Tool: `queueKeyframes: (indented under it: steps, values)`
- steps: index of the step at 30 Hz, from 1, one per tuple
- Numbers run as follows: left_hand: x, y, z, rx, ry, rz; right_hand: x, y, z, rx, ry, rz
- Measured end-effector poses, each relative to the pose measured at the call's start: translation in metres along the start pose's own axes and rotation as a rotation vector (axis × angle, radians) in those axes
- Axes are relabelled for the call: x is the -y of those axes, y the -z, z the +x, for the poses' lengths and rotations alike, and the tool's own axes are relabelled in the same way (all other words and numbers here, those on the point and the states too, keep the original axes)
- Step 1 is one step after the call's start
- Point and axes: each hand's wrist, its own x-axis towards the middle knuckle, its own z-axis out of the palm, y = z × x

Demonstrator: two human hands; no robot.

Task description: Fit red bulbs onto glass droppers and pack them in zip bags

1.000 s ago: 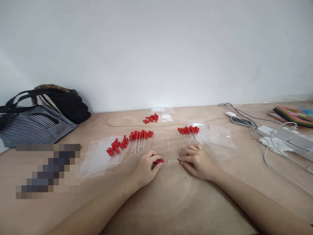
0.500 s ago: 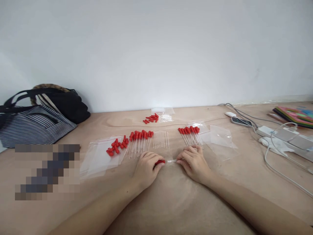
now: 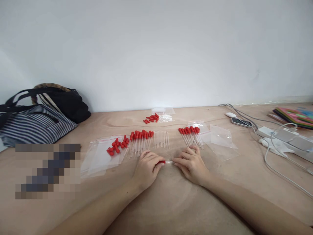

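Note:
My left hand (image 3: 149, 165) is closed on a red rubber bulb (image 3: 162, 162), most of it hidden by the fingers. Between finger and thumb, my right hand (image 3: 192, 164) pinches a clear glass dropper tube (image 3: 169, 162). The tube's near end meets the bulb's open end; how deep it sits I cannot tell. Behind my left hand lies a row of droppers with red bulbs (image 3: 141, 135), beside bare glass tubes (image 3: 161, 139). Another group of bulbed droppers (image 3: 190, 133) lies beyond my right hand. Loose red bulbs (image 3: 117, 145) rest on clear plastic bags (image 3: 97, 158) at the left.
Smaller red bulbs (image 3: 152, 118) and thin tubes on a bag (image 3: 166, 117) lie near the wall. More plastic bags (image 3: 222, 138) are at right. A power strip (image 3: 286, 138) with cables, a dark device (image 3: 241, 122) and coloured sheets (image 3: 295, 114) lie farther right. A striped bag (image 3: 36, 125) stands left.
My right hand has moved slightly left with the tube, closing the gap between tube and bulb. My left hand has stayed almost in place.

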Motion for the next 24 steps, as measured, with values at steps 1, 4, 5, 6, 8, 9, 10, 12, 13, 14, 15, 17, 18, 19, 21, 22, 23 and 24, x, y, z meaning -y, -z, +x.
queueKeyframes:
  steps: [1,4,5,6,8,9,10,12,13,14,15,17,18,19,21,22,23,24]
  values:
    - [0.0,0.0,0.0,-0.001,-0.009,0.003,0.0,0.0,0.0,0.0,-0.001,0.004]
    - [-0.001,0.0,-0.001,-0.012,-0.03,0.012,0.002,0.0,-0.001,-0.004,-0.001,0.016]
    - [-0.001,0.0,-0.001,-0.018,-0.034,0.013,0.002,0.0,-0.001,-0.011,0.003,0.018]
    - [-0.001,0.0,-0.001,-0.023,-0.038,0.013,0.003,0.0,-0.001,-0.018,0.009,0.018]
    - [-0.002,0.0,-0.001,-0.027,-0.043,0.017,0.005,0.0,0.0,-0.038,0.027,0.014]
    - [-0.002,0.001,-0.001,-0.027,-0.046,0.02,0.006,0.0,0.0,-0.049,0.037,0.012]
    - [-0.002,0.001,-0.001,-0.03,-0.05,0.024,0.007,0.0,0.0,-0.058,0.048,0.009]
    - [-0.003,0.0,0.0,-0.045,-0.066,0.031,0.008,0.0,0.0,-0.082,0.075,-0.001]
    - [-0.003,0.0,0.0,-0.056,-0.077,0.033,0.008,0.0,0.001,-0.094,0.091,-0.009]
    - [-0.003,0.0,0.0,-0.063,-0.087,0.036,0.009,-0.001,0.001,-0.106,0.107,-0.021]
    - [-0.003,0.0,0.0,-0.068,-0.096,0.039,0.009,-0.001,0.0,-0.117,0.125,-0.037]
    - [-0.003,-0.001,0.0,-0.074,-0.106,0.051,0.01,-0.001,0.0,-0.129,0.153,-0.073]
    - [-0.003,-0.001,-0.001,-0.078,-0.107,0.057,0.01,-0.001,0.0,-0.128,0.163,-0.092]
    - [-0.003,-0.001,-0.001,-0.082,-0.108,0.061,0.011,-0.002,0.0,-0.126,0.171,-0.106]
    - [-0.002,-0.002,-0.002,-0.094,-0.107,0.064,0.013,-0.002,0.0,-0.12,0.173,-0.121]
    - [-0.002,-0.002,-0.002,-0.1,-0.105,0.065,0.015,-0.002,0.0,-0.12,0.168,-0.121]
    - [-0.002,-0.002,-0.002,-0.108,-0.101,0.065,0.016,-0.001,0.001,-0.122,0.162,-0.118]
    - [-0.002,-0.002,-0.002,-0.12,-0.097,0.067,0.018,-0.001,0.001,-0.125,0.155,-0.111]
